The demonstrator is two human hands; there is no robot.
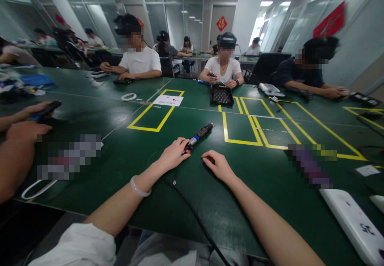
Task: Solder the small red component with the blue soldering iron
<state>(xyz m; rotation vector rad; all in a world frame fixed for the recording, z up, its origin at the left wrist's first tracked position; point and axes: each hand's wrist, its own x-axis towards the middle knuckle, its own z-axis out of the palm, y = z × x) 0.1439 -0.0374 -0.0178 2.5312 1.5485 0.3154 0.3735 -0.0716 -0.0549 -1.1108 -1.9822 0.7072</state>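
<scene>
My left hand (172, 154) is closed around the near end of a slim, rod-like device (196, 138). The device has a dark far end with a thin tip, a blue band and silver section in its middle, and orange and red bits by my thumb. It slants away to the right just over the green table. To the right of it, my right hand (220, 165) rests on the tabletop with its fingers curled in. Whatever those fingers hold, if anything, is hidden. A black cable (192, 210) with a small ring end (174, 182) lies between my forearms.
Yellow tape outlines (243, 141) mark the green table (144, 202). A white power strip (351, 218) lies at the right. Across the table a person has a black tray (222, 95). A white paper (168, 100) lies ahead; another person's hands (27, 132) are at the left.
</scene>
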